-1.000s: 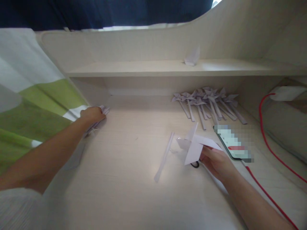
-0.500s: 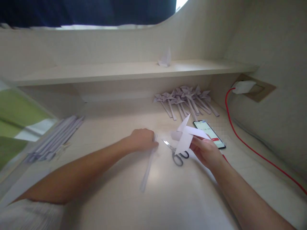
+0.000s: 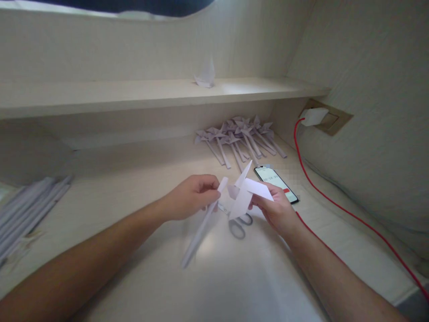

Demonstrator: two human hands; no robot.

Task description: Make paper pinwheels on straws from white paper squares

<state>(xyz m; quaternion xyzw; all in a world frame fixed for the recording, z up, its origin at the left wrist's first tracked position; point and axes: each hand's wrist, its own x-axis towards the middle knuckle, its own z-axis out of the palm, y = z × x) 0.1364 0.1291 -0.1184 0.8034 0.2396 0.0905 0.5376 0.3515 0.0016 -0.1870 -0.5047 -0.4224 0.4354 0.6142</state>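
The left hand (image 3: 192, 197) pinches the top of a rolled paper stick (image 3: 203, 226); the right hand (image 3: 276, 210) grips a folded paper pinwheel (image 3: 246, 192) just beside it, above the tabletop (image 3: 134, 188). To join them well, keep the stick end steady at the pinwheel's centre (the scissors (image 3: 236, 223) lie underneath). Finished pinwheels (image 3: 239, 138) rest under the shelf (image 3: 100, 96), near a phone (image 3: 276, 183).
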